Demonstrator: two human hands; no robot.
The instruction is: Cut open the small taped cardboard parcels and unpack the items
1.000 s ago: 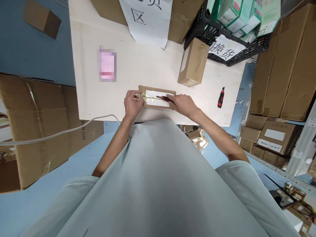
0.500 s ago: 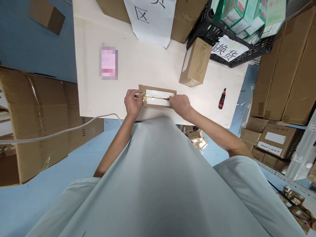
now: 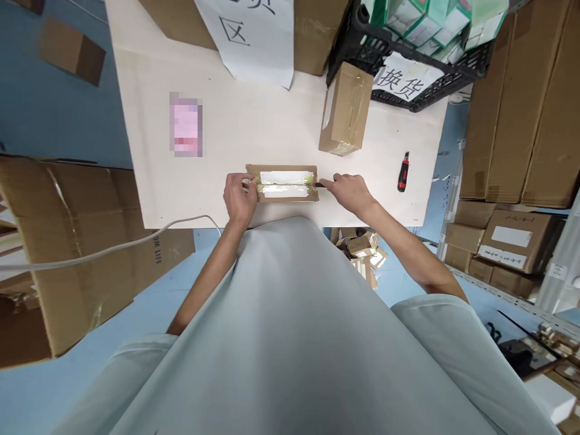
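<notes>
A flat brown cardboard parcel (image 3: 281,171) with a white label and yellow tape lies near the front edge of the pale table (image 3: 254,127). My left hand (image 3: 239,197) is closed on the parcel's left end and holds it down. My right hand (image 3: 348,192) is closed round a red and black utility knife (image 3: 319,185), whose tip sits at the parcel's right end on the tape seam. The label looks split along the seam.
A second red and black knife (image 3: 402,172) lies at the table's right. An upright taped box (image 3: 344,109) stands behind the parcel, by a black crate (image 3: 408,57) of green boxes. A blurred pink item (image 3: 185,124) lies to the left. Large cartons flank the table; a white cable (image 3: 104,251) hangs left.
My right hand has drawn the knife rightwards along the parcel's seam, from the middle to its right end. My left hand has stayed on the left end.
</notes>
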